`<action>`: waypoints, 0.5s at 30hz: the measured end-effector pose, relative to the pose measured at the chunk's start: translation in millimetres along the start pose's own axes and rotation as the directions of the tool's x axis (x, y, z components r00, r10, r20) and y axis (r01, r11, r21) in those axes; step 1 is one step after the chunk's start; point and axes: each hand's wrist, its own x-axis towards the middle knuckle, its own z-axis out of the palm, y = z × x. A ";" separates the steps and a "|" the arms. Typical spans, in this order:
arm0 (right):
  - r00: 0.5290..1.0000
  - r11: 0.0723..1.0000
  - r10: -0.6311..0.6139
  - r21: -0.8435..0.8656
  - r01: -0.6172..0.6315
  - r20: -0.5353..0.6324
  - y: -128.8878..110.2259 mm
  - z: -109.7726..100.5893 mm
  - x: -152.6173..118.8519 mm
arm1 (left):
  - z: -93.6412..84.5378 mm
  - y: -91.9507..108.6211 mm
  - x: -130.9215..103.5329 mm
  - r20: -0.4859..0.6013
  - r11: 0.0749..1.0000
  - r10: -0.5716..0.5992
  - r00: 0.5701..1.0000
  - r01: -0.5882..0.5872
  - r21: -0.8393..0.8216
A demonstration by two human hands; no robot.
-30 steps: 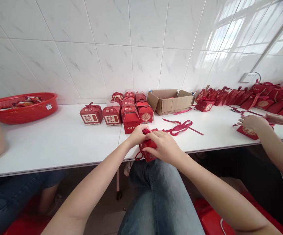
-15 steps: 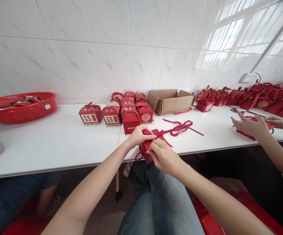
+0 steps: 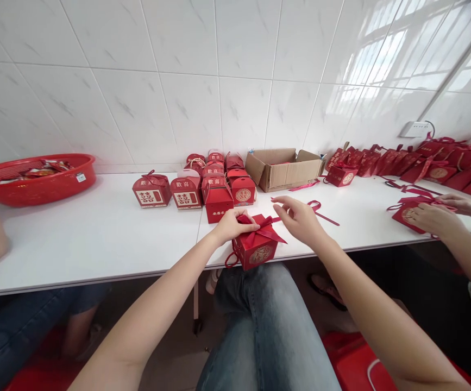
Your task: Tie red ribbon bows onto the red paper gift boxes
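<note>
A small red gift box (image 3: 259,252) with a round gold emblem rests at the table's front edge. Tied over its top is a dark red ribbon (image 3: 268,234), its loops and tails spread out. My left hand (image 3: 235,225) pinches the ribbon at the box's upper left. Up and to the right of the box, my right hand (image 3: 300,220) hovers with fingers apart and nothing visible in them. It partly hides a loose length of ribbon (image 3: 327,218) lying on the table. A red cord loop (image 3: 231,260) hangs from the box's left side.
Several finished red boxes (image 3: 218,209) stand behind, before an open cardboard carton (image 3: 292,176). A red plastic basket (image 3: 48,187) holds wrapped packets at left. At right, a co-worker's hands (image 3: 433,217) handle another red box; more red boxes (image 3: 443,174) line the wall.
My right hand has left the box front and moved up and right over the loose ribbon, exposing the box's emblem. My left hand stays put. The co-worker's hands have shifted on their box.
</note>
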 end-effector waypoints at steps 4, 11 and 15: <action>0.947 0.969 0.146 0.152 -0.195 0.285 25.8 4.9 12.6 | -0.8 0.5 0.2 0.020 0.999 -0.017 1.000 0.018 -0.031; 0.857 0.871 0.154 0.341 -0.353 0.492 39.1 11.8 13.6 | -1.1 -0.7 0.1 0.040 0.998 -0.022 0.999 0.024 -0.063; 0.827 0.854 0.146 0.352 -0.382 0.543 39.4 9.9 17.9 | -1.3 -0.6 1.3 0.044 0.997 -0.025 0.999 0.028 -0.072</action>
